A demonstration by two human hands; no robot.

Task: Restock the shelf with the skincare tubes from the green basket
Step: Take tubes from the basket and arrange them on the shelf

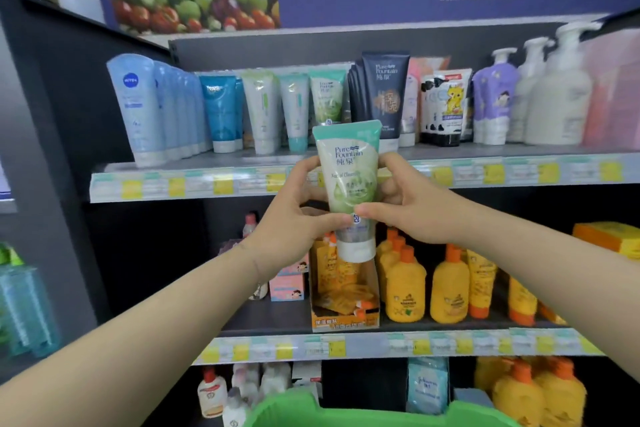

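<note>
held tube: green-and-white plastic squeeze tube (348,184), "Pure Fountain" print, white cap down, roughly upright, frame centre, in the air in front of the top shelf's price rail.
left hand: left hand (294,219) grips the tube from 9 o'clock, thumb across the front of the lower body, fingers behind.
right hand: right hand (415,205) grips it from 3 o'clock, thumb on the front; the two thumb tips nearly meet just above the cap.
top shelf: grey metal top shelf (207,184) with yellow price tags holds one row of standing tubes, caps down.
row, 10 o'clock: pale blue Nivea tubes (138,108), packed several deep.
row, 12 o'clock: matching green tube (327,97) directly above the held one; dark navy tube (386,94) just beside it at 1 o'clock.
row, 2 o'clock: white pump bottles (554,91).
middle shelf: middle shelf (450,345) carries an orange cardboard display box (343,319) with orange sachets in it, just below the tube's cap; yellow bottles with orange caps (405,291) stand beside it at 4 o'clock.
basket: green plastic basket (311,409) at 6 o'clock, only the rim in view; contents cannot be told.
</note>
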